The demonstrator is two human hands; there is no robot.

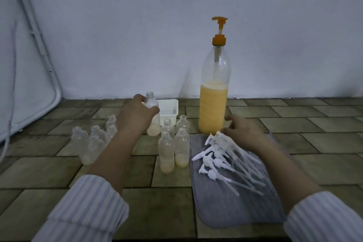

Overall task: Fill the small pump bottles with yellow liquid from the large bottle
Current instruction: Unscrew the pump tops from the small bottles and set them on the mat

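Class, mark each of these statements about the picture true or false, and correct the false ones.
1. The left hand grips a small bottle. True.
2. The large bottle is full to the neck. False: yellow liquid fills only about its lower half.
3. The loose white pump tops lie on a grey mat. True.
4. The right hand holds the large bottle. False: it is beside the bottle's base, above the pump tops, fingers loosely spread.
5. The large bottle's pump is blue. False: it is orange.
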